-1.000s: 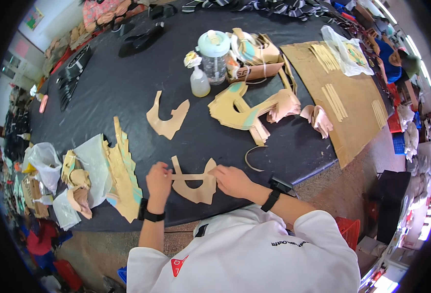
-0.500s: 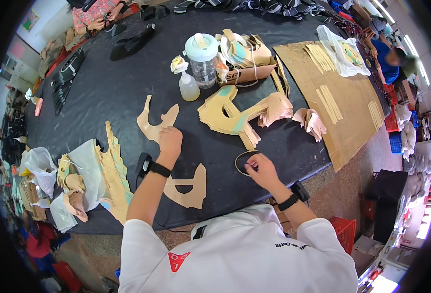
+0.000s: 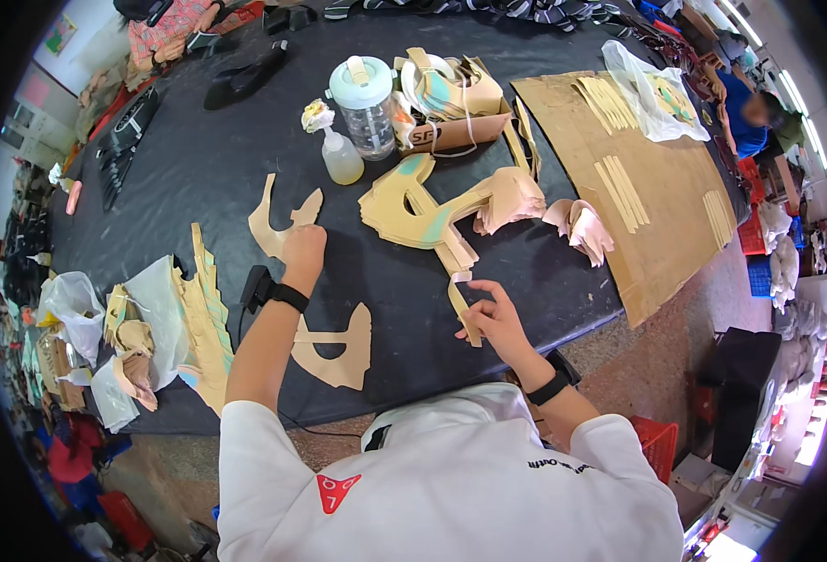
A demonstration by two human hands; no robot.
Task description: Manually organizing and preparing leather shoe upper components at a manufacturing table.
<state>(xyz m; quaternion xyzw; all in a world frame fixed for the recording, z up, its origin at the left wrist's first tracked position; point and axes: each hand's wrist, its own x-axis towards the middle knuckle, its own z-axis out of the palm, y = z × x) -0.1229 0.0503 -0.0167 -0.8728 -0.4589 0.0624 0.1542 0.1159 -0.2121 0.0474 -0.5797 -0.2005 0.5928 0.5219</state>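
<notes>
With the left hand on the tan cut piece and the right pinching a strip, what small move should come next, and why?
Probably lift the tan cut piece toward the body: the left hand already rests on its lower end, while the right hand holds a narrow strip ready near the table edge.

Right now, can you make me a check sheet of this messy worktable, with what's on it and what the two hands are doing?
Surface: black table top, mostly covered.
Job's things: tan flat cut-out piece under left hand; thin tan strip pinched by right hand; tan U-shaped cut-out lying near the body.
Clutter: stack of tan and teal cut pieces, clear jar with pale lid, small squeeze bottle, brown cardboard sheet, plastic bags of scraps.
Hands: both bare, black wristbands.
Cables: thin dark cord at table edge.
Surroundings: another person far right.
</notes>
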